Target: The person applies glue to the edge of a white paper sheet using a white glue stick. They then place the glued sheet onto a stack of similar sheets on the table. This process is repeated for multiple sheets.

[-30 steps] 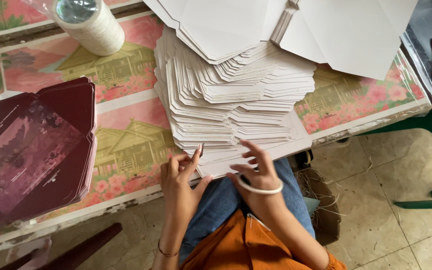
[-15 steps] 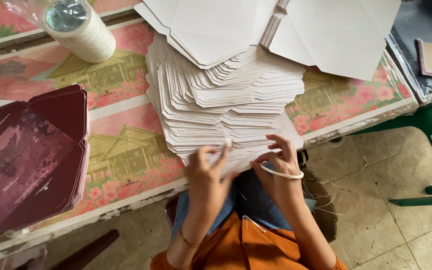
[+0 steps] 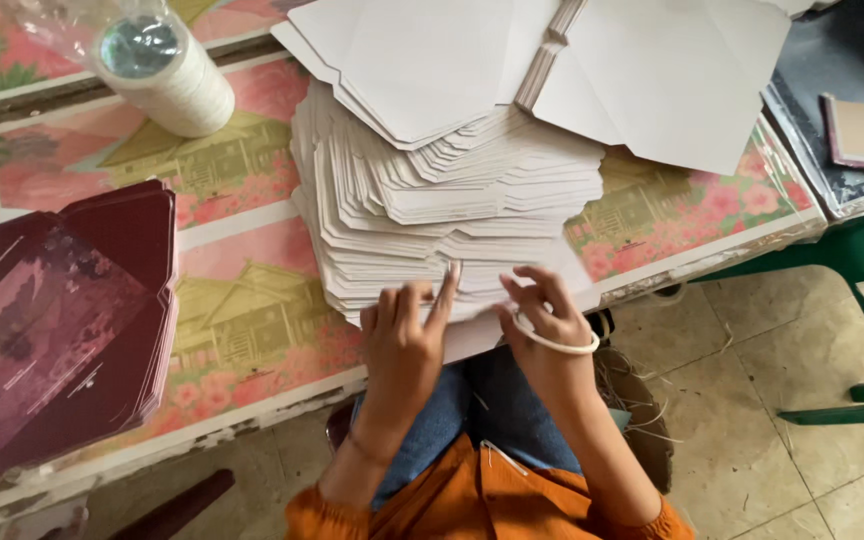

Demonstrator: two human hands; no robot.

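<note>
Shifted rightward since earlier: both hands, at the card stack's near edge. Left hand (image 3: 404,335) loose, fingers extended onto stack (image 3: 442,230); right hand (image 3: 542,310) pinching bottom sheets, nearer. Stack lying at 12 o'clock, long axis running away. Farther: tape roll (image 3: 167,70) at 10 o'clock.

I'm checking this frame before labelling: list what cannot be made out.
- Head view: right hand fingertips are motion-blurred; grip on the white card stack unclear.
- Left hand palm faces away; contact hidden.
- Maroon card stack cut off by the left edge.
- Tape roll partly under clear plastic.
</note>
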